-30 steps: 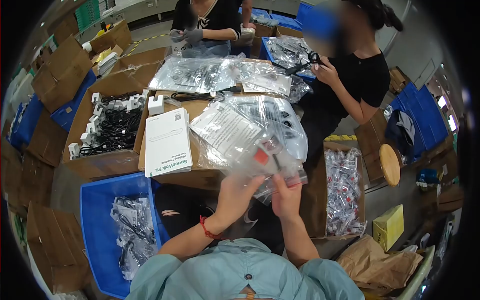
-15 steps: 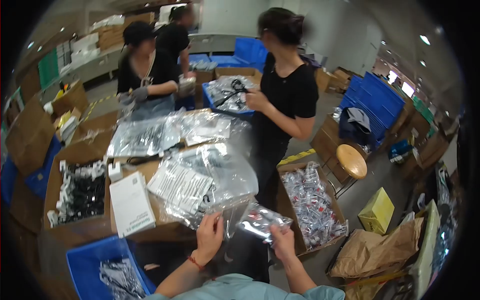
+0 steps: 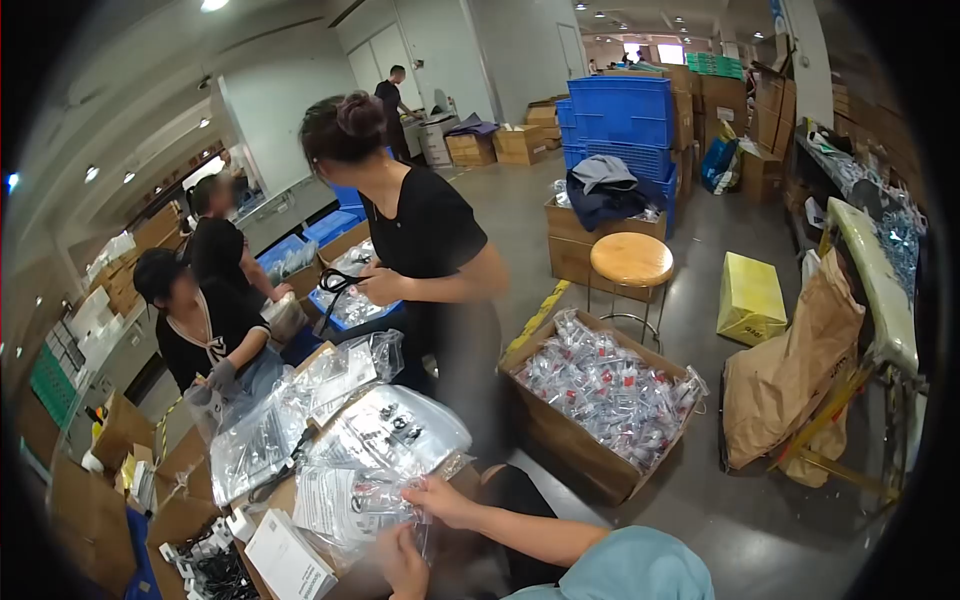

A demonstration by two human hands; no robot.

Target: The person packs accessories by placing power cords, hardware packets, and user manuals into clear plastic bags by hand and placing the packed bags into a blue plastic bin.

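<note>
Evidently, the right hand (image 3: pixel 440 502) is pinching a clear plastic bag (image 3: pixel 416 517); whether the blurred left hand (image 3: pixel 403 564) is gripping is unclear.

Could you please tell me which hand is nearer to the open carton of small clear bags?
Right. The right hand pinches clear plastic to the left of the carton; the left hand is farther left and lower in view.

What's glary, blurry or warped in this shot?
In the head view, glare whitens patches of the plastic bags, the left hand is smeared, the right hand clearer, a ceiling lamp is blown out, and wide-angle distortion curves the room.
</note>
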